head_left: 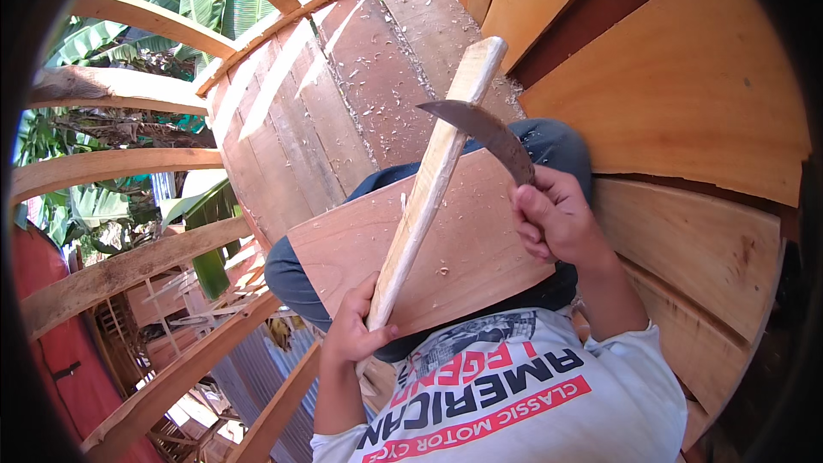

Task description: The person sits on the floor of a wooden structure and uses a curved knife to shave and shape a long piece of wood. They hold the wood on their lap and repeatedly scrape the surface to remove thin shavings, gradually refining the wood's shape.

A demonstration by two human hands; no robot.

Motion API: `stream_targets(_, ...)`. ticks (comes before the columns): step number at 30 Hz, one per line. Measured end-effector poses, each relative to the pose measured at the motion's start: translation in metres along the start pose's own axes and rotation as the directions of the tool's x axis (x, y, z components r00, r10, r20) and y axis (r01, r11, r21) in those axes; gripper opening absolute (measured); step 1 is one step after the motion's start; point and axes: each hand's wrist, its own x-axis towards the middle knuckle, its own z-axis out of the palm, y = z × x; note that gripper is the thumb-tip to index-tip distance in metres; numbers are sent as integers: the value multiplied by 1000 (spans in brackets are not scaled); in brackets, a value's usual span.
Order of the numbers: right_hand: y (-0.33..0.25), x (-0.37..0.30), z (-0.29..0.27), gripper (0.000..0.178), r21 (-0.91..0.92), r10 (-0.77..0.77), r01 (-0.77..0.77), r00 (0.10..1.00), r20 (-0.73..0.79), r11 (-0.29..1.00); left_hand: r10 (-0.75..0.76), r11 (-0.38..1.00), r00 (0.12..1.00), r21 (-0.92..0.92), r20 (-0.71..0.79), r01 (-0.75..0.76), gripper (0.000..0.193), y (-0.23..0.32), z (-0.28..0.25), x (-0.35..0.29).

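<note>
Stretching over the far side, one floor point(364, 94) of long, flat wooden planks lies beyond one smooth, straight-edged board point(489, 240) set across two blue-trousered legs point(553, 144). Above that board slants one long, pale, rough-faced wooden stick point(422, 197), far end leaning right. One dark, curved metal knife point(493, 133) crosses its far half; contact is unclear. Of two hands, the left hand point(351, 326) closes round the stick's near end; the right hand point(557, 214) grips the knife tightly. Many thin shavings point(443, 272) dot board and floor.

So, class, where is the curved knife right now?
Head view, right of centre: the curved knife is in the right hand, crossing over the wooden stick.
</note>
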Motion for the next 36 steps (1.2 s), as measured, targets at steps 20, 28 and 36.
stream_targets(20, -3, 1, -3, 26, 117, 5, 17, 983, -186, 993, -54, 971, 999, 235, -2, 53, 57, 16, 4, 2)
stream_targets(28, 24, 9, 9, 31, -386, -384, 223, 825, -416, 895, -36, 991, 999, 129, 15, 33, 64, 21, 9, 4)
stream_targets(36, 38, 11, 11, 27, -552, -516, 235, 738, -434, 800, 35, 979, 998, 196, 61, -47, 69, 18, 5, 5)
